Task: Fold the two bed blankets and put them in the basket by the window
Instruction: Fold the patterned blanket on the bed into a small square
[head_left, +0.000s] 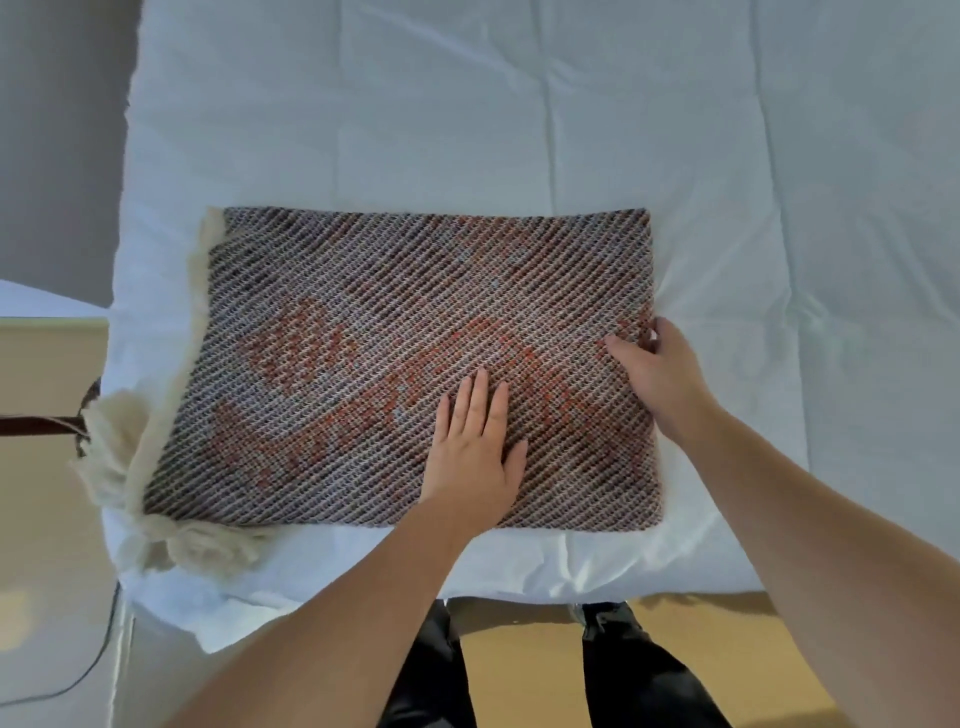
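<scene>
A folded woven blanket, grey and brown with orange patches, lies flat as a rectangle on the white bed. Cream fringe hangs off its left and near-left edges. My left hand presses flat on the blanket's near middle, fingers together, holding nothing. My right hand is at the blanket's right edge, fingers curled around the fabric there. Only this one blanket is in view, and no basket or window shows.
The bed's near edge runs across the lower frame, with my dark trouser legs and a tan floor below it. A light wooden piece of furniture and a dark cable stand at the left.
</scene>
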